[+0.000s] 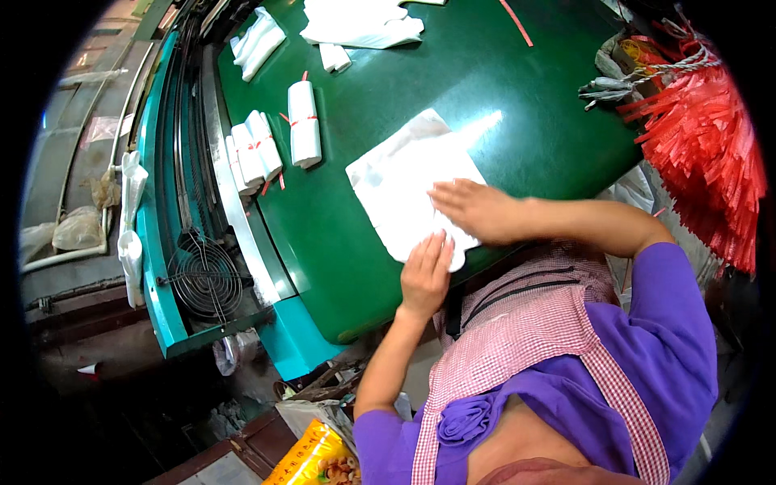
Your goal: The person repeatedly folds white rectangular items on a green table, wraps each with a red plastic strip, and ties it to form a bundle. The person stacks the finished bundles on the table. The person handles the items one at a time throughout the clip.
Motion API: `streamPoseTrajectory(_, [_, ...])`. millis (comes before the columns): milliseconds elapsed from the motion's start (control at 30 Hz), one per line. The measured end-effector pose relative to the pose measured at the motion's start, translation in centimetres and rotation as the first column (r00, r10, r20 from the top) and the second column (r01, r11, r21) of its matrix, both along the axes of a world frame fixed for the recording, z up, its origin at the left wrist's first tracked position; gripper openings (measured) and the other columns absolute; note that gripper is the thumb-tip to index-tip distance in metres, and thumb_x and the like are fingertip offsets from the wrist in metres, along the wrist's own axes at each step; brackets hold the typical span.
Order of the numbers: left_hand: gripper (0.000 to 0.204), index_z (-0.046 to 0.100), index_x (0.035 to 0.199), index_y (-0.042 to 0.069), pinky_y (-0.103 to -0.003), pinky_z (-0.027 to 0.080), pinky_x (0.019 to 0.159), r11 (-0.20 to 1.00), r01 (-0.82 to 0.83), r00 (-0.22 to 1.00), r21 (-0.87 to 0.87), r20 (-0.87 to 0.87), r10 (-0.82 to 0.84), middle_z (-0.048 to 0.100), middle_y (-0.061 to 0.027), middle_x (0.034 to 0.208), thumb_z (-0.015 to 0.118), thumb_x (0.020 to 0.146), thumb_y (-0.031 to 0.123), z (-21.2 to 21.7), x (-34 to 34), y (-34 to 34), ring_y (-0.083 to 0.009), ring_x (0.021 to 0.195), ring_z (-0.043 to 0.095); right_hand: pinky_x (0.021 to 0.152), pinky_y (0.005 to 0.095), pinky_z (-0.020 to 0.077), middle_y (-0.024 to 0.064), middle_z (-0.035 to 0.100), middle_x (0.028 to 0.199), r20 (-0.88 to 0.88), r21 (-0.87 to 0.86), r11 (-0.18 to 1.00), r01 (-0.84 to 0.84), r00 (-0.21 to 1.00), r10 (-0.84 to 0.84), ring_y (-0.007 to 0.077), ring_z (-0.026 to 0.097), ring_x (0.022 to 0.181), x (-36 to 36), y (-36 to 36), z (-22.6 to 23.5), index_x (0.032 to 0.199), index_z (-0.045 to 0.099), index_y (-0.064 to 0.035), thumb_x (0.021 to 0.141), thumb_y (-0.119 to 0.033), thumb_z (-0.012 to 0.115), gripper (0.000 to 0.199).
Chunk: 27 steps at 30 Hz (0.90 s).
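A flat stack of thin white plastic bags lies at a slant on the green table, near its front edge. My right hand rests on the stack's right part, fingers stretched out and pressed flat. Close by, my left hand touches the near edge of the stack with its fingers extended and lying on the plastic. Neither hand grips anything that shows. To the left lies a rolled white bundle tied with a red strip. Several similar tied rolls lie beside it at the table's left edge.
More white bags lie at the table's far side, with a loose red strip to their right. A thick bunch of red plastic strips hangs at the right. Along the left runs a teal machine frame with a round wire guard.
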State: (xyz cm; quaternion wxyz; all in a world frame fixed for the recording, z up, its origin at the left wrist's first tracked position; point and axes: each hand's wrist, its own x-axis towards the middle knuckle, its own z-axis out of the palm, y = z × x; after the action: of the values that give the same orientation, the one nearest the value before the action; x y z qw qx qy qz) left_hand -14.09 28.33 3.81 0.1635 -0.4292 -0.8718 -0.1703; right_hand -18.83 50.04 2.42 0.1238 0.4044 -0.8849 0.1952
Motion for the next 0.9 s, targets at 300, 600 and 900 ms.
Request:
streamPoseTrajectory(300, [0.015, 0.063, 0.095, 0.000, -0.037, 0.050, 0.066, 0.886, -0.438, 0.754, 0.152, 0.598, 0.270, 0.065, -0.0160, 0.091, 0.063, 0.084, 0.010, 2.3, -9.2, 0.6, -0.0310, 0.075, 0.063, 0.108, 0.0454, 0.0314, 0.0271, 0.040, 0.138, 0.166, 0.007, 0.999, 0.050, 0.985, -0.050, 0.0393, 0.036, 0.132, -2.2, -0.9, 2.9, 0.131, 0.042, 0.0062, 0.085, -0.037, 0.061, 0.066])
streamPoseTrajectory(600, [0.045, 0.057, 0.110, 0.001, -0.040, 0.048, 0.080, 0.933, -0.154, 0.964, -0.324, 0.160, 0.215, 0.058, -0.0128, 0.100, 0.070, 0.068, 0.011, 4.0, -6.1, 2.0, -0.0304, 0.093, 0.057, 0.104, 0.0428, 0.0384, 0.0210, 0.042, 0.138, 0.204, -0.424, 0.905, -0.040, 0.969, 0.138, 0.0350, 0.042, 0.128, 3.7, 1.0, 3.3, 0.133, 0.042, 0.0026, 0.080, -0.017, 0.068, 0.062])
streamPoseTrajectory(900, [0.036, 0.059, 0.101, 0.000, -0.040, 0.039, 0.105, 0.994, 0.097, 0.850, 0.049, 0.516, -0.108, 0.054, -0.0136, 0.131, 0.060, 0.067, -0.009, 3.0, -5.6, -2.2, -0.0379, 0.129, 0.042, 0.093, 0.0340, 0.0491, 0.0147, 0.055, 0.122, 0.499, -0.511, 0.086, 0.855, 0.215, 0.839, 0.0214, 0.059, 0.107, -1.5, 2.2, 2.0, 0.130, 0.040, 0.0014, 0.091, -0.015, 0.060, 0.048])
